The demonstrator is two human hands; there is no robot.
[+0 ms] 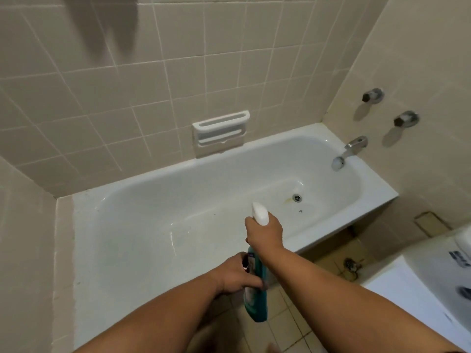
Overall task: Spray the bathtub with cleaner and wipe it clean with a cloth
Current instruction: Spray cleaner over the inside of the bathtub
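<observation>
Right hand [265, 234] clasped round white trigger head [260, 215], left hand [237, 275] round teal spray bottle [257, 307], over near side of bathtub [158, 220].

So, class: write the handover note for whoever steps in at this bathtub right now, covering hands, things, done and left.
Hands: right hand grips the white spray head of the teal spray bottle; left hand holds its body.
Bottle is over the near edge of the bathtub, nozzle aimed inward.
Yellowish stain shows beside the drain.
Done: bottle in hand; spraying cannot be confirmed.
Left: spray, then wipe; no cloth in view.
</observation>
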